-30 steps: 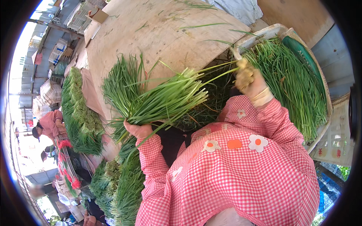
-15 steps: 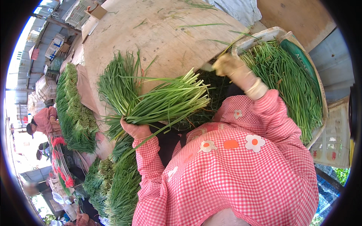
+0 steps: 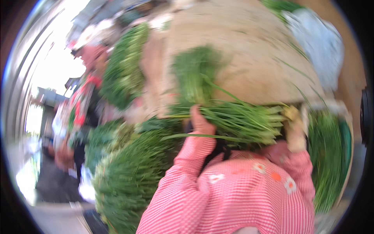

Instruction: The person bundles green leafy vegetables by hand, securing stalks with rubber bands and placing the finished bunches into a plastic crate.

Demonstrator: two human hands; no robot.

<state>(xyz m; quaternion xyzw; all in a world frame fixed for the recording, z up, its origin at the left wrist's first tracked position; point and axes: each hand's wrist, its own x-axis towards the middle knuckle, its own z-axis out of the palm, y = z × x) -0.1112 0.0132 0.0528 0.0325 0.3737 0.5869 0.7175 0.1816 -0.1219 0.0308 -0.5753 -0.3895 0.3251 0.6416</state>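
Note:
A loose bunch of long green leaves with pale stem ends, which look like garlic chives (image 3: 249,121), lies crosswise before my body. My bare left hand (image 3: 201,123) is closed around its leafy side. The pale ends point right, toward my right hand (image 3: 293,117), which wears a yellowish glove or wrapping. That hand is at the stem ends; blur hides its fingers. Just beyond my left hand, another green bunch (image 3: 196,74) rests on the wooden table (image 3: 249,43), its leaves pointing away.
At my right stands a tub holding more long chives (image 3: 327,160). Piled bunches (image 3: 132,179) lie at my left, with another row (image 3: 126,64) farther off. A pale cloth or bag (image 3: 317,45) lies at the far right. Another person (image 3: 91,56) is at the far left.
The view has turned, and everything is blurred. My right hand has come down to the stem ends of the bunch. My left hand still grips it.

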